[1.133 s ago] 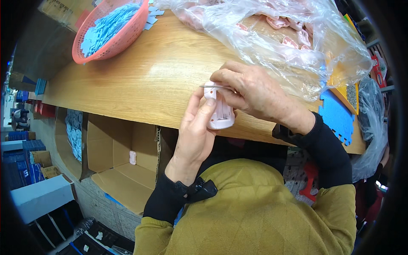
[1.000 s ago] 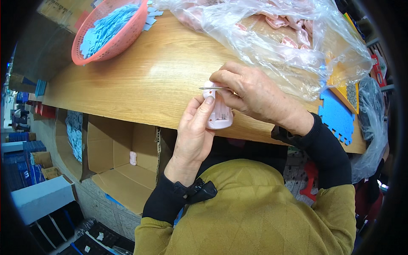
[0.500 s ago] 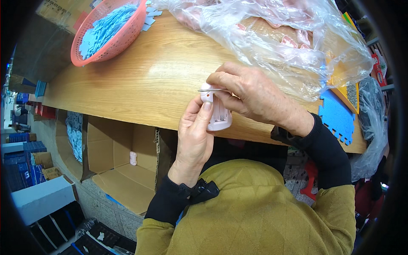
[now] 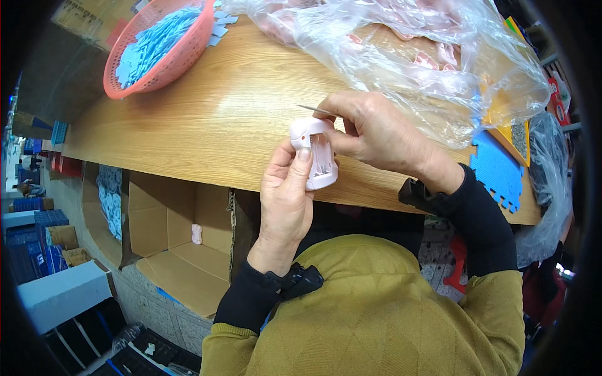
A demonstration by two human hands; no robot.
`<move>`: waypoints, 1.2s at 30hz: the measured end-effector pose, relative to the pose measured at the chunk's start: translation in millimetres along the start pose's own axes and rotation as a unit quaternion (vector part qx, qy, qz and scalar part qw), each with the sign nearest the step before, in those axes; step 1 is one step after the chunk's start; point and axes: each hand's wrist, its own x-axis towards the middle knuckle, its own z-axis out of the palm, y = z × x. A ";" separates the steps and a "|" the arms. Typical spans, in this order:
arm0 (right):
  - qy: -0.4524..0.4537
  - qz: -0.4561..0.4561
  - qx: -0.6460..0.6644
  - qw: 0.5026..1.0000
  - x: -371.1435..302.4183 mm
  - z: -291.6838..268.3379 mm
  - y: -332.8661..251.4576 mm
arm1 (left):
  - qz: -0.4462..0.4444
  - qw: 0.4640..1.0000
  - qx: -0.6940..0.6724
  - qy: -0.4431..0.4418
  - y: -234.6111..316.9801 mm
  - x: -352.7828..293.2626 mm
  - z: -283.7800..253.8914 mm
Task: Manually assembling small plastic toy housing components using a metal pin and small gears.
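Above the table's near edge, my left hand (image 4: 286, 203) grips a pale pink plastic housing (image 4: 321, 183), thumb pressed on its front. An open, battery-compartment-like recess with small metal contacts shows in it, and a small orange spot sits near its top. My right hand (image 4: 385, 135) pinches a thin, pointed metal tool (image 4: 308, 108) between thumb and forefinger. The tool points left, just above the housing's top and apart from it. The right fingertips are close to the housing's right side; whether they touch it I cannot tell.
On the wooden table (image 4: 251, 100) stand a pink basket (image 4: 188, 69) of light blue pieces and a clear plastic bag (image 4: 351, 56) with pink parts. Blue foam mats (image 4: 495, 169) lie at right. Below the left edge, an open cardboard box (image 4: 182, 276) holds one pink piece (image 4: 197, 234).
My right hand has lifted the metal tool from across the housing's upper part to above its top. The housing has turned slightly and shifted a little left, still in my left hand.
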 end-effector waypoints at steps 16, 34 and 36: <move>-0.013 -0.011 -0.046 0.999 -4.6 3.6 -5.2 | -0.108 0.993 -0.038 -0.002 6.1 -2.5 7.4; -0.035 0.321 -0.254 0.912 -18.8 -152.0 185.2 | 0.178 0.457 0.835 0.248 101.4 -117.3 -202.2; -0.004 0.287 -0.266 0.920 -18.2 -141.1 190.4 | 0.180 0.593 0.744 0.252 87.9 -88.8 -120.2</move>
